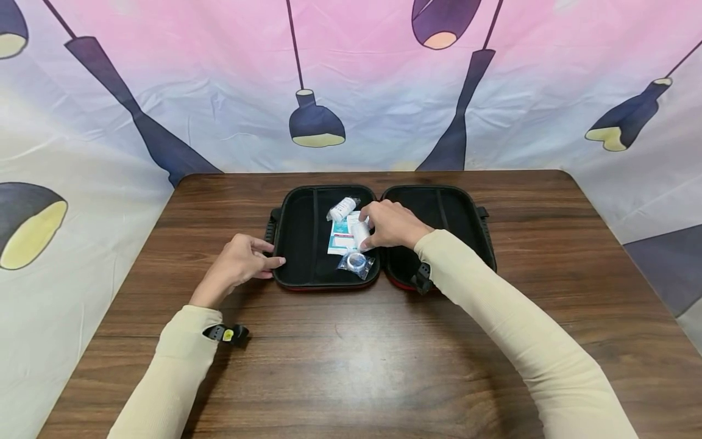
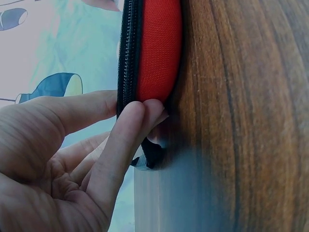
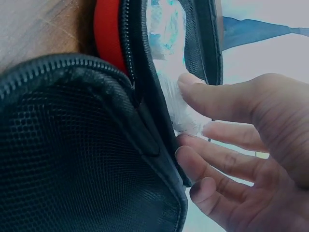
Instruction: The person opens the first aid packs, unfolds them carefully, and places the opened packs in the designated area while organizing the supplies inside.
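A black-lined zip case [image 1: 294,244] with a red outer shell lies unfolded on the table. In its left half are a wrapped white roll [image 1: 342,209], a blue-and-white packet [image 1: 339,244] and a clear-wrapped roll of tape [image 1: 356,262]. My right hand [image 1: 396,224] reaches over the hinge and pinches a white bandage roll [image 1: 359,234] in clear wrap between thumb and fingers. At the case's left front corner, my left hand [image 1: 241,265] grips the rim. The left wrist view shows those fingers against the zipper and the red side [image 2: 159,53].
The case's right half [image 1: 406,259] has a black mesh lining, partly hidden under my right forearm. Black handle parts [image 1: 271,225] stick out at the outer sides. Brown wooden table [image 1: 329,353] surrounds the case, and a printed cloth [image 1: 247,91] hangs behind.
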A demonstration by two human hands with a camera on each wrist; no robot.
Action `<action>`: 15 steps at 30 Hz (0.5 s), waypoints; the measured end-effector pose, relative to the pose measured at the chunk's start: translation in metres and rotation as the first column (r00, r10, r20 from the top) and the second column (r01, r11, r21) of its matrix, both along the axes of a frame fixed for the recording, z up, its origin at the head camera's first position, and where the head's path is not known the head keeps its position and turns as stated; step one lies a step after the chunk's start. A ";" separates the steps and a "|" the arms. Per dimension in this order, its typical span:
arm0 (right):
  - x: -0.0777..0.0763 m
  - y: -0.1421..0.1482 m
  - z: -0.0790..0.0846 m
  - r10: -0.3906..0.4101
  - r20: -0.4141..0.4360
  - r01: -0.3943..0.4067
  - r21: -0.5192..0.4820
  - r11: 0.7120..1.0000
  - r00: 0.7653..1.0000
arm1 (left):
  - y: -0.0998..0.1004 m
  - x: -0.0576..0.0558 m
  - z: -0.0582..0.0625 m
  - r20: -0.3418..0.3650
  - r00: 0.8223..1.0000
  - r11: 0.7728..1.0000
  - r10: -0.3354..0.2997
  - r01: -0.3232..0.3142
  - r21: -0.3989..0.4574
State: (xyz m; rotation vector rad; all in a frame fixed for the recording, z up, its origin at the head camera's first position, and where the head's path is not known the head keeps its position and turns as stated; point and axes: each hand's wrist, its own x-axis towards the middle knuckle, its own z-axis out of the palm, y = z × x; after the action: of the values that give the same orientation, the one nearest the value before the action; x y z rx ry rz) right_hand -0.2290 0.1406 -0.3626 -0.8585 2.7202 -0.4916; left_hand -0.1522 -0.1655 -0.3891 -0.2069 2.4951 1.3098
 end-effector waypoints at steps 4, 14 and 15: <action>0.000 0.001 0.001 -0.002 -0.001 0.002 -0.014 1.000 1.000 | 0.000 0.000 -0.001 -0.001 1.000 1.000 0.001 -0.001 0.006; -0.007 0.013 0.011 -0.060 -0.009 0.059 -0.085 0.995 0.998 | 0.001 -0.001 0.000 0.002 1.000 1.000 0.005 -0.005 -0.003; -0.007 0.016 0.012 -0.068 -0.007 0.067 -0.095 0.993 0.998 | 0.002 -0.001 0.000 0.003 1.000 1.000 0.005 -0.005 -0.004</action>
State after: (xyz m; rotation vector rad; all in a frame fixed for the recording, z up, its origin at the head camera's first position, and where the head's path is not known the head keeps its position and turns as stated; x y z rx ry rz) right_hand -0.2363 0.1561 -0.3505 -0.7958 2.7618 -0.6367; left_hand -0.1528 -0.1639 -0.3888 -0.2164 2.4964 1.3050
